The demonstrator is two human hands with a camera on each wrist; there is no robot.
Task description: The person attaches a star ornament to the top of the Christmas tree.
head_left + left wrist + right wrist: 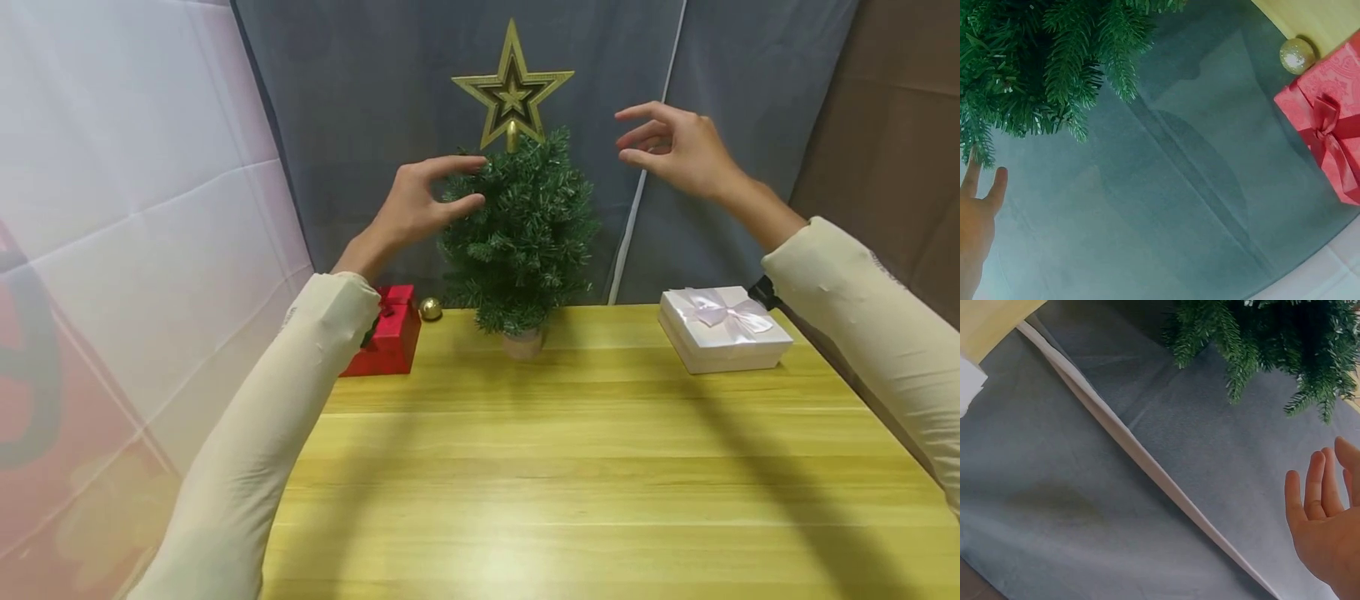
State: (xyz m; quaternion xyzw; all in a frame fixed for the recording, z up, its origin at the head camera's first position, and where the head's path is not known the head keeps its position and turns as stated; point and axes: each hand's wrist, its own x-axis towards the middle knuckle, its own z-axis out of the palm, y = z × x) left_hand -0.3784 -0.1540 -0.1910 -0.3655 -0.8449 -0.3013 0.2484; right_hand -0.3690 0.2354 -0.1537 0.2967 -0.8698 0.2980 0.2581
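A small green artificial Christmas tree (525, 233) stands at the back of the wooden table, a gold star topper (512, 92) upright on its tip. My left hand (420, 200) is raised at the tree's upper left side, thumb and fingers spread apart, fingertips at the outer needles. Nothing shows between them. In the left wrist view the left hand (979, 219) sits just under some branches (1054, 75). To the right of the tree, my right hand (678, 150) hovers in the air, its fingers loosely bent and holding nothing; the right wrist view shows the hand (1329, 512) apart from the branches.
A red gift box (393, 333) and a gold ball ornament (431, 309) lie left of the tree. On the right is a white gift box (723, 329) with a ribbon bow. Grey cloth (360, 83) hangs behind the table (540, 467); a pale printed curtain (150, 150) hangs at left.
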